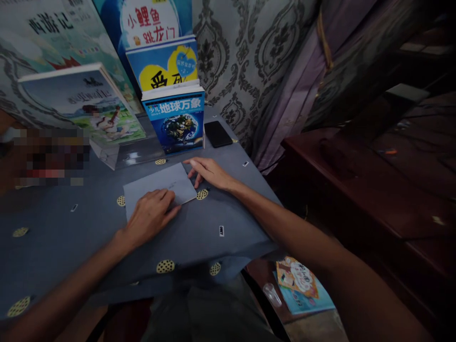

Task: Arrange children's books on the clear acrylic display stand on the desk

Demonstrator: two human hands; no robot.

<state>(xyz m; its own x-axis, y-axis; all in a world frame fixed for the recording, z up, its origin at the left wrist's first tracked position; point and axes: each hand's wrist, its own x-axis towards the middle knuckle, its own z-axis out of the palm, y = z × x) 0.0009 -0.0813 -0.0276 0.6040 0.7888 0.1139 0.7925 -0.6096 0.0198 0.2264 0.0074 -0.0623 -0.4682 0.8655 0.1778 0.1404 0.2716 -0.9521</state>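
Note:
A thin pale booklet (162, 183) with a small line of print lies flat on the blue-grey tablecloth. My left hand (151, 209) rests on its near left part, palm down, with the fingers slightly bent and the thumb apart. At the booklet's right edge is my right hand (206, 172), its index finger stretched along the far corner and the other fingers loosely bent beside the edge. Neither hand grasps anything that I can see. Just beyond stands an upright blue book (180, 123) with a globe on its cover.
More picture books (83, 102) stand upright behind on a clear stand (137, 152). A black phone (218, 134) lies near the wall. At the left, a person's arm (12, 156) is partly blurred out. Dark red furniture (356, 190) is to the right; books (302, 285) lie lower down.

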